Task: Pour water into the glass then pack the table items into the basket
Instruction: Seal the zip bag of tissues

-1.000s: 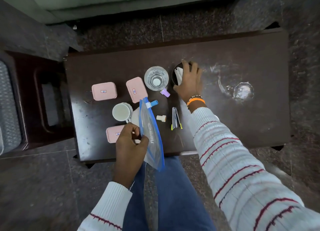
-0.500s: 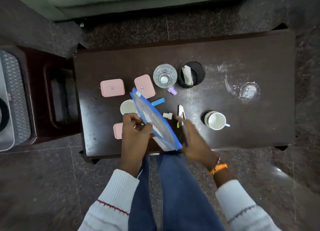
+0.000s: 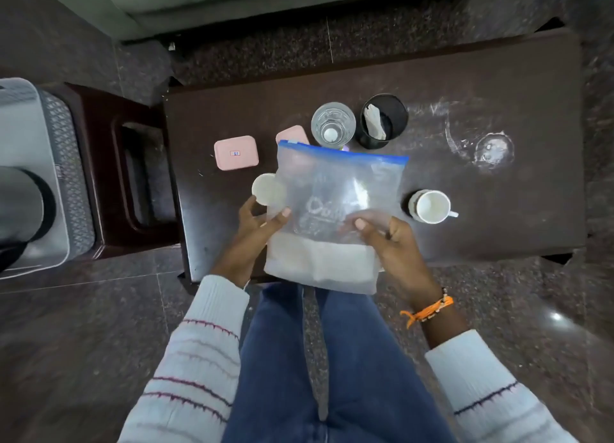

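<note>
We hold the zip-lock bag (image 3: 335, 210) over the table's (image 3: 498, 87) near edge, left hand (image 3: 255, 233) and right hand (image 3: 388, 246) pinching its sides; advisable: keep the blue seal uppermost before carrying it to the basket (image 3: 63, 163).

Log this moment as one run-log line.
left hand: pinches clear blue-zip plastic bag | right hand: pinches bag | bag: upright above dark wooden table | clear drinking glass: on table

White logo on the zip bag (image 3: 335, 190) is illegible.
</note>
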Motion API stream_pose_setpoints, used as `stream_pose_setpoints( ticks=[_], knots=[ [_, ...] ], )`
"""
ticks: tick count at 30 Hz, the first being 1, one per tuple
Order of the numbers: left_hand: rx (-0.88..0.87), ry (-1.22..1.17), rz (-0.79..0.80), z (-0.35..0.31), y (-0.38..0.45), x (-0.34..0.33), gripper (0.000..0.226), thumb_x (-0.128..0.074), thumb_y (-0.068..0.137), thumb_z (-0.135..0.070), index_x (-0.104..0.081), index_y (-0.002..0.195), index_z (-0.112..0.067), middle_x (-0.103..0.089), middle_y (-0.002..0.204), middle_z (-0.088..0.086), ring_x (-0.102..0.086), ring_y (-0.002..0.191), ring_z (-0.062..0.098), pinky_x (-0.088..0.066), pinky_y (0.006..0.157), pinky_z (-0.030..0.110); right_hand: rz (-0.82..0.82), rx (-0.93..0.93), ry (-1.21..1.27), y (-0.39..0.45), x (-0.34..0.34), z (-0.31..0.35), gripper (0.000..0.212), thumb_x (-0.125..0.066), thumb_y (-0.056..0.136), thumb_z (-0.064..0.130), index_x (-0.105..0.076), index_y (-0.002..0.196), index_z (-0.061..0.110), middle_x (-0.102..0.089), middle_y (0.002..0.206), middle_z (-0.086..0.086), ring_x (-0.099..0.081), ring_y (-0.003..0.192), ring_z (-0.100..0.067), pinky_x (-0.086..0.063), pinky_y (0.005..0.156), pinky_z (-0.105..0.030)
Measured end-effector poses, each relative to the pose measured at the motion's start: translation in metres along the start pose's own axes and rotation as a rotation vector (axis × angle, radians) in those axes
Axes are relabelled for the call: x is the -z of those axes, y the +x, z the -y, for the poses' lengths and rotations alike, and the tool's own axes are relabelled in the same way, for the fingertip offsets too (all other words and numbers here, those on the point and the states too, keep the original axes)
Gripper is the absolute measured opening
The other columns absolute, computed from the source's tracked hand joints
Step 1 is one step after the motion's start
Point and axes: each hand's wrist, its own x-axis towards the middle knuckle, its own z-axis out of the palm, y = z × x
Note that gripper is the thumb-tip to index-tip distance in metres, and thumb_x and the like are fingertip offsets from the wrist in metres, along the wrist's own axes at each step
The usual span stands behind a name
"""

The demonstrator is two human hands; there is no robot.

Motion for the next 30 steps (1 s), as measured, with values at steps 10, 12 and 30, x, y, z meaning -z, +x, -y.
stream_pose_setpoints(
  ticks=[10, 12, 30],
  knots=[
    [-0.245, -0.004, 0.007, 0.023, -0.009, 0.015, 0.082, -0.071, 0.079, -0.002, -0.029, 0.138, -0.04, -0.057, 0.133, 0.004, -0.059, 0.117, 0.023, -0.056, 0.088, 0.039, -0.02, 0.015, -0.204, 0.0, 0.001, -0.014, 0.073, -0.072, 0.074, -0.003, -0.045, 0.121, 0.047, -0.054, 0.098, 0.012, -0.051, 0.092, -0.009, -0.044, 0.081, -0.022],
    [-0.271, 0.024, 0.085, 0.026, -0.009, 0.021, 0.104, -0.073, 0.075, 0.002, -0.012, 0.146, -0.042, -0.052, 0.136, -0.003, -0.058, 0.118, 0.013, -0.056, 0.087, 0.028, 0.024, 0.001, -0.377, 0.001, 0.0, -0.017, 0.075, -0.076, 0.07, 0.0, -0.047, 0.126, 0.042, -0.049, 0.102, 0.005, -0.047, 0.094, -0.014, -0.04, 0.083, -0.013],
    [0.059, 0.329, -0.151, 0.074, 0.011, 0.039, 0.01, -0.053, 0.094, -0.019, -0.058, 0.088, -0.012, -0.061, 0.086, 0.004, -0.057, 0.084, 0.024, -0.051, 0.075, 0.035, 0.014, -0.394, -0.219, 0.011, -0.01, -0.063, 0.038, -0.068, 0.079, 0.0, -0.054, 0.113, 0.004, -0.064, 0.113, -0.02, -0.062, 0.091, -0.021, -0.055, 0.076, -0.027]
  ],
)
